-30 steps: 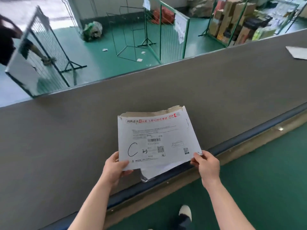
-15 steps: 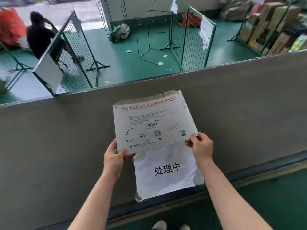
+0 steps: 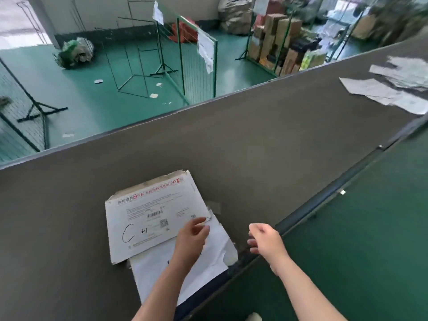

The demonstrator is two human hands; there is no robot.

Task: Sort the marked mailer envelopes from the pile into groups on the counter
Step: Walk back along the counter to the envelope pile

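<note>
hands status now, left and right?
Left hand: open, fingers relaxed over the lower right corner of the C-marked mailer envelope, gripping nothing.
Right hand: open, holding nothing, above the counter edge.

The mailer envelope [image 3: 152, 214] bears a handwritten "C", a red-banner "8", a barcode and a QR code.

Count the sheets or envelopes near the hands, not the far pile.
2. The C-marked envelope lies flat on the counter; the white sheet lies under its near edge, partly covered by the left hand. More may be hidden underneath.
</note>
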